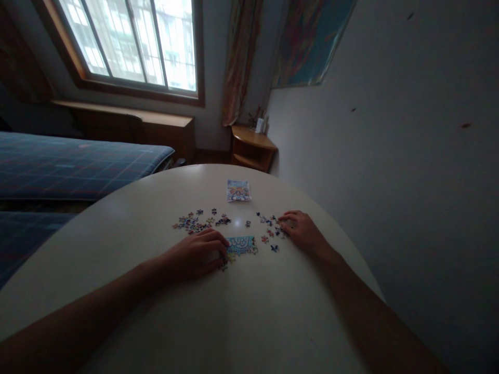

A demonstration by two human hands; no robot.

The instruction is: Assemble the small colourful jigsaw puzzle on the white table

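I sit at a big, round white table (253,322). Its top is smooth and a bit shiny. My left hand (198,253) is low on it, fingers half bent over the left end of the joined puzzle strip (241,244). The strip is blue with big letters, and it lies flat in front of me, between my hands. I can't tell if I have hold of it or just touch it. My right hand (302,230) is half curled, with its fingertips at the right pile of puzzle pieces (274,248). I can't see if a piece is in them.

More loose pieces (191,224) lie past my left hand. A small square picture (238,191) lies farther back on the table.

Past the table on the left is a blue checked mattress (78,163). Behind it are a long wooden desk (171,119) and a bright window (132,41) with a brown frame. A patterned curtain (241,62) hangs beside it. A little wooden shelf (253,137) is in the corner. A big poster (307,41) is on the pale wall (390,166) to the right.
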